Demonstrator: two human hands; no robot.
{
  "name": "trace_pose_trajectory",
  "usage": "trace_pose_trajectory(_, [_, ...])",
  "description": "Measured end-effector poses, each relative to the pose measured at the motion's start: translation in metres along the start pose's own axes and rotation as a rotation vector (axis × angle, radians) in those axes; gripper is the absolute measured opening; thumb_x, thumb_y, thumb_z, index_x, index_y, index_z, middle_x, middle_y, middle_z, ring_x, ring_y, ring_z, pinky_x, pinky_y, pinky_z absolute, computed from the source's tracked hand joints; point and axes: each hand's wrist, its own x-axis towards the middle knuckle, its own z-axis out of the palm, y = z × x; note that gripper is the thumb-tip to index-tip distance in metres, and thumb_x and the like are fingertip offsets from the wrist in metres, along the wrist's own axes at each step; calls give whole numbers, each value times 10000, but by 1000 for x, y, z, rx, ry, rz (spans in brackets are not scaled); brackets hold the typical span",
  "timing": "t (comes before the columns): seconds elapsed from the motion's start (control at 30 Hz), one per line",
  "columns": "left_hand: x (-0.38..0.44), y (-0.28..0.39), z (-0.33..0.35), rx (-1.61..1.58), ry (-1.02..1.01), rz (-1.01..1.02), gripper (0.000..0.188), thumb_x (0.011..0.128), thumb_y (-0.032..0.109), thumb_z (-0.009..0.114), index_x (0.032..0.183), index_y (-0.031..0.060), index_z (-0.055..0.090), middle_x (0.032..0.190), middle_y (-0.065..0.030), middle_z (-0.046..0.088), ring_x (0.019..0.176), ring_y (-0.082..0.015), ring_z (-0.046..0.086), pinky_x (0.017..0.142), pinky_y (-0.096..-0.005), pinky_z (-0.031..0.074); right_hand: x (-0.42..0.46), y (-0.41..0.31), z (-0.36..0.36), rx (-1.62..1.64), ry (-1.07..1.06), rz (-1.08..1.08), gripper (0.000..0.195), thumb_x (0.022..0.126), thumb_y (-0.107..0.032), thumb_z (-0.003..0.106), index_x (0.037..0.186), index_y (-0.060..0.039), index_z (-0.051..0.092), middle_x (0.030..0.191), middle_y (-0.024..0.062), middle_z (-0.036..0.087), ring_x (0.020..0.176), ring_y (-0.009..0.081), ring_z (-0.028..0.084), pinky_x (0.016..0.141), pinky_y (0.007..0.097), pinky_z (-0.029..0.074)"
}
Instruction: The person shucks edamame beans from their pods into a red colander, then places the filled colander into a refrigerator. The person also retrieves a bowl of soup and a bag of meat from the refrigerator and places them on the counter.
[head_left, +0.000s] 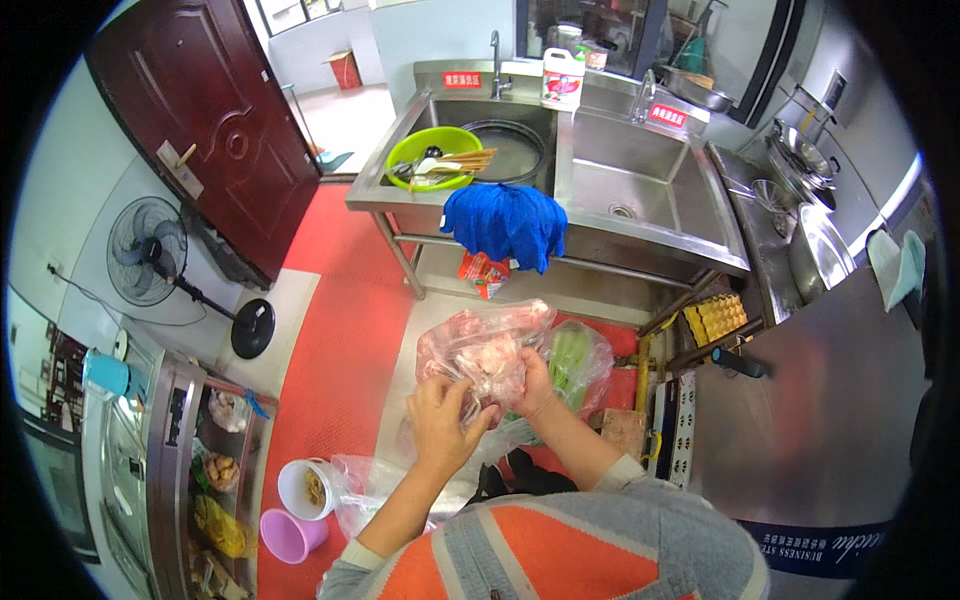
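Note:
In front of my body I hold a clear plastic bag of raw meat, pink and pale, seemingly bony pieces. My left hand pinches the gathered plastic at the bag's near end. My right hand grips the bag's right side, thumb towards me. Below and to the right, a clear bag of green leafy stalks lies on the floor, partly hidden by my right hand and forearm. Whether the bag's mouth is tied cannot be made out.
Ahead stands a stainless steel double sink; a blue cloth hangs over its front edge. The left basin holds a green bowl of utensils. A white bucket and a pink bucket stand at left, near a floor fan.

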Motion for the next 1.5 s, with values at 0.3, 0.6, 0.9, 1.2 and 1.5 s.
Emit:
trace_pose_trajectory(0.3, [10, 13, 50, -748, -3, -30, 94, 776, 59, 648, 774, 25, 560, 772, -49, 575, 601, -121, 516, 532, -256, 424, -54, -15, -12, 80, 88, -163, 426, 808, -284, 403, 1104, -3, 526, 1079, 146, 588, 997, 305, 562, 900, 444, 431])
trace_pose_trajectory(0.6, [43, 60, 79, -1554, -458, -550, 133, 907, 207, 509, 862, 86, 480, 599, 36, 396, 500, -50, 340, 442, -183, 282, -99, -54, -36, -62, 230, -75, 422, 759, -296, 464, 1061, -13, 545, 1018, 130, 610, 887, 302, 590, 718, 477, 493])
trace_pose_trajectory(0.9, [75, 86, 83, -1079, -458, -293, 183, 913, 189, 506, 774, 73, 532, 704, 30, 527, 613, -23, 443, 533, -180, 361, -121, -87, -34, 55, 143, -18, 489, 671, -221, 507, 1111, -10, 523, 1043, 135, 601, 944, 285, 582, 868, 428, 456])
trace_pose_trajectory(1.2, [68, 86, 91, -1259, -566, -469, 154, 939, 219, 441, 920, 74, 491, 835, -43, 574, 755, -108, 564, 686, -259, 471, -117, -103, -47, 82, 142, -19, 552, 657, -237, 516, 1145, 19, 498, 1089, 163, 582, 983, 311, 567, 901, 442, 437])
trace_pose_trajectory(1.5, [19, 71, 112, -28, -386, 410, 130, 816, 127, 558, 875, 59, 464, 762, -140, 527, 632, -340, 542, 535, -417, 426, -101, -56, -78, 200, 185, 196, 434, 692, -195, 485, 1078, -6, 543, 1037, 162, 597, 928, 305, 581, 860, 452, 454])
